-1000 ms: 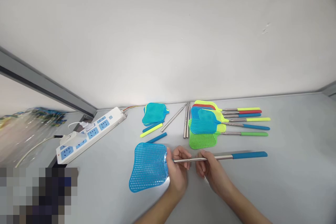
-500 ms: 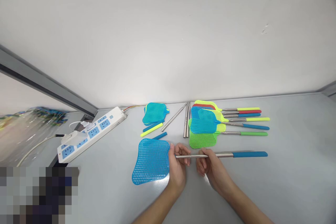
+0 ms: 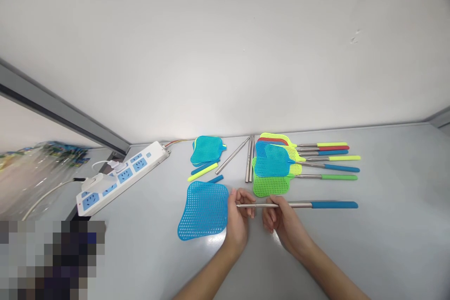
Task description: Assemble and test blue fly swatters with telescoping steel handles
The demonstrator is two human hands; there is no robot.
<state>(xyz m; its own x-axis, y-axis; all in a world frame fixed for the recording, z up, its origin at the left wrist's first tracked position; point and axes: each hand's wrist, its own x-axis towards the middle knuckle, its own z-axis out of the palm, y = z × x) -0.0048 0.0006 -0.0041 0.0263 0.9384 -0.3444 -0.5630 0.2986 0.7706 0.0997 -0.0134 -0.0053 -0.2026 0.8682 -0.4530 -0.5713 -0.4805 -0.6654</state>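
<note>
Low at centre of the view, the left hand (image 3: 238,215) is seen pinched on the neck of a blue swatter head (image 3: 204,210), fingers curled together where the mesh meets the rod. The right hand (image 3: 281,220) is closed round a telescopic metal rod (image 3: 274,205) just to the right, thumb and fingertips clamped on the steel approx. at its thin end. Whether rod and head are already joined cannot be told, as the junction is hidden by the left fingers. The rod is held level, its blue grip (image 3: 333,205) pointing right, close above the tabletop.

The head is a flat square-ish mesh w/ rounded corners, lying tilted, its far edge near a loose blue sleeve (image 3: 215,179) and a yellow-green sleeve (image 3: 203,172).

Behind, a stack of blue heads (image 3: 206,149) is seen beside bare steel rods (image 3: 249,164) (three or so, one angled). Further right, finished swatters (image 3: 277,166) in blue, green, yellow and red are piled, handles fanned rightward.

All is laid on a pale grey table (image 3: 386,225), backed by a plain white wall (image 3: 225,47). At left, a white power strip (image 3: 119,178) w/ blue sockets is plugged, and a clear plastic bag (image 3: 31,173) is partly in view.
</note>
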